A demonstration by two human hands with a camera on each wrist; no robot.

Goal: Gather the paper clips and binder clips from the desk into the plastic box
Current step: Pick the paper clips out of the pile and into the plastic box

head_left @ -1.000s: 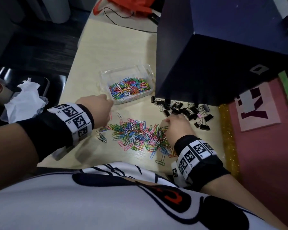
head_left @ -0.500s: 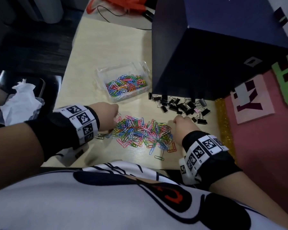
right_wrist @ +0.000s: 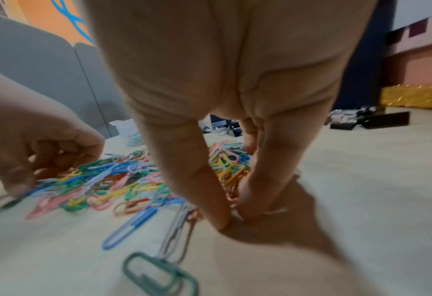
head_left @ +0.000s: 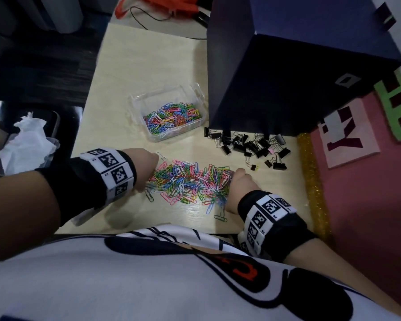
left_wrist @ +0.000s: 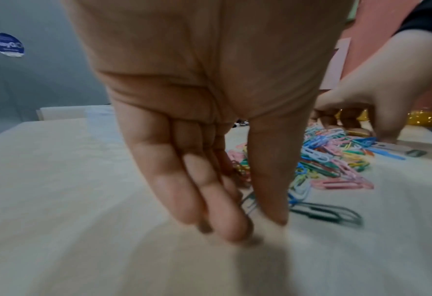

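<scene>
A heap of coloured paper clips (head_left: 190, 181) lies on the pale desk (head_left: 148, 66), with my hands on either side of it. My left hand (head_left: 146, 167) stands at its left edge. Its fingers (left_wrist: 225, 200) and thumb point down onto the desk, and a dark clip (left_wrist: 248, 202) lies in the gap. My right hand (head_left: 239, 188) is at the heap's right edge; thumb and fingertips (right_wrist: 248, 210) meet around a few orange clips (right_wrist: 232, 198). The clear plastic box (head_left: 134, 100), partly filled with clips, sits behind the heap. Black binder clips (head_left: 252, 144) lie scattered at the right.
A tall dark blue box (head_left: 287, 77) stands just behind the binder clips and right of the plastic box. A gold glitter strip (head_left: 310, 177) and pink board (head_left: 368, 193) border the desk on the right. Stray clips (head_left: 220, 216) lie near the front edge.
Both hands have moved inward against the heap, the left one coming down from near the box. The heap is narrower and more bunched than a second ago.
</scene>
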